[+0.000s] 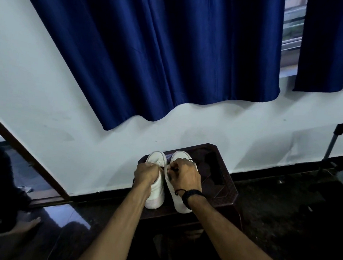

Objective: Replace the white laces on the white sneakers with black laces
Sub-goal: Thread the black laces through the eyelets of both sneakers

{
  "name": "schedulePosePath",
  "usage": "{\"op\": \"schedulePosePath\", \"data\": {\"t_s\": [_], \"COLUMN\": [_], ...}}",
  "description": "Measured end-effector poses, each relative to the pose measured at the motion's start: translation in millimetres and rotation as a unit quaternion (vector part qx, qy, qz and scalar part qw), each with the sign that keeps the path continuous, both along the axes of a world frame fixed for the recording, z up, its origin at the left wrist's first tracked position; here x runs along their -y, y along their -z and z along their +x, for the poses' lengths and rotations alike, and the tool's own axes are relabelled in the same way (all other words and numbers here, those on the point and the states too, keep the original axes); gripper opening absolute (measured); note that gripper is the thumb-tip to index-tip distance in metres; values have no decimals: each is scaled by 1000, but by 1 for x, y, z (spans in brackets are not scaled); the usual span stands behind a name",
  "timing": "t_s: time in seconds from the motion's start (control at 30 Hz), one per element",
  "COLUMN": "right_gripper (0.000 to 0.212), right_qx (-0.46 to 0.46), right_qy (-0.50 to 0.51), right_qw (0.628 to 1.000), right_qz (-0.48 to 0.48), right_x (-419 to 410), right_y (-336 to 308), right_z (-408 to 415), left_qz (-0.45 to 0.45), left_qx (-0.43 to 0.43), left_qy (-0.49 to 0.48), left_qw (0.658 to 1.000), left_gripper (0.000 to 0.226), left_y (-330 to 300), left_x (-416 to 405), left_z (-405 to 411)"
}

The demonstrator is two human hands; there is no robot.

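Two white sneakers stand side by side on a dark brown stool (221, 187), toes toward the wall. My left hand (145, 173) is curled over the lace area of the left sneaker (155, 192) and grips it there. My right hand (184, 175) sits over the gap between the shoes, above the right sneaker (178, 200), its fingers pinching a thin black lace (166, 168) that shows between the two hands. The eyelets under my hands are hidden. A black band circles my right wrist.
A white wall with a dark blue curtain (162, 57) rises right behind the stool. The floor is dark and glossy. Another person's foot (25, 227) and dark clothing are at the lower left. A metal stand (333, 142) is at the right edge.
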State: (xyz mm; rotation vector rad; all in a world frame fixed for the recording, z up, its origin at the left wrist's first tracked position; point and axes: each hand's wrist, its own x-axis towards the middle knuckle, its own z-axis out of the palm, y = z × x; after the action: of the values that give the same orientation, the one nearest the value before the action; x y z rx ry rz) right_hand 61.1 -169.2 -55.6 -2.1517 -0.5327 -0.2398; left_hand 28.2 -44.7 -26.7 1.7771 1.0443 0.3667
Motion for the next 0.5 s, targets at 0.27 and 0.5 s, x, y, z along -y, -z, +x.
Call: {"op": "schedulePosePath", "data": {"t_s": [0.27, 0.5], "right_gripper": [35, 29], "right_qx": [33, 27], "right_qy": [14, 12], "right_qw": [999, 1000], "right_qz": [20, 3], "right_x": [-10, -7], "right_y": [3, -3], "right_z": [0, -6], "left_qz": [-241, 312], "left_qx": [299, -216], "left_qy": [-84, 271], "left_qw": [920, 885], "left_gripper": [27, 31], "left_y": [-63, -56], "left_x": [-33, -35], "left_z": [-29, -50]}}
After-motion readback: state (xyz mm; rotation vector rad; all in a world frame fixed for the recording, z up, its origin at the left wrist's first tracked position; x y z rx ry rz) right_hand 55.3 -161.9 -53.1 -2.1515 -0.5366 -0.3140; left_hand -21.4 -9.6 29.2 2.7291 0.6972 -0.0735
